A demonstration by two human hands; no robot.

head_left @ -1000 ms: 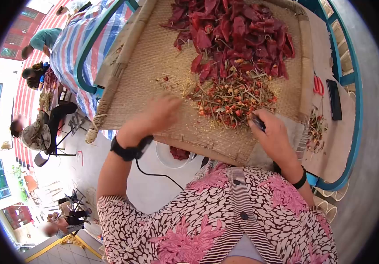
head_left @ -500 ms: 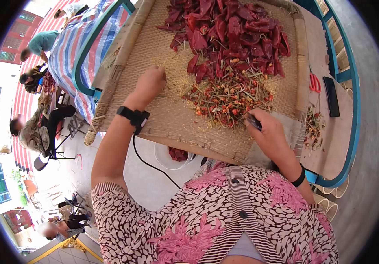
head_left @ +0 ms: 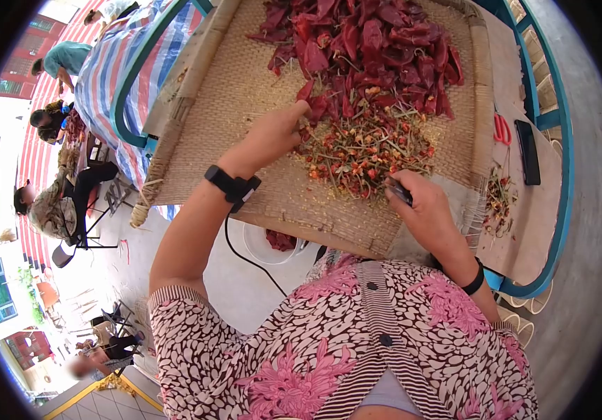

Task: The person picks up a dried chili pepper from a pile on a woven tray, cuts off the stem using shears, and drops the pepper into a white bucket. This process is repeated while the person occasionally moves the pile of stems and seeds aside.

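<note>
My left hand [head_left: 273, 140] reaches over the woven tray [head_left: 224, 91], its fingers closed at the near left edge of a heap of dried red peppers [head_left: 378, 56]. A red pepper piece [head_left: 306, 90] sticks up at those fingertips. My right hand [head_left: 423, 210] is wrapped round a small dark object [head_left: 401, 192]; its working end is hidden. Close by that hand lies a pile of cut pepper stems and caps [head_left: 367, 150], with pale seeds scattered around it.
Red-handled scissors [head_left: 502, 130], a black phone [head_left: 527, 154] and more stem scraps [head_left: 498, 206] lie on the board to the right. A blue metal frame [head_left: 565, 196] surrounds it. Below the tray stands a white bucket [head_left: 259, 253] holding red pieces. Several people sit or stand at left.
My left hand has moved right and up, from the bare weave to the edge of the pepper heap. My right hand stays almost where it was, still gripping the dark object.
</note>
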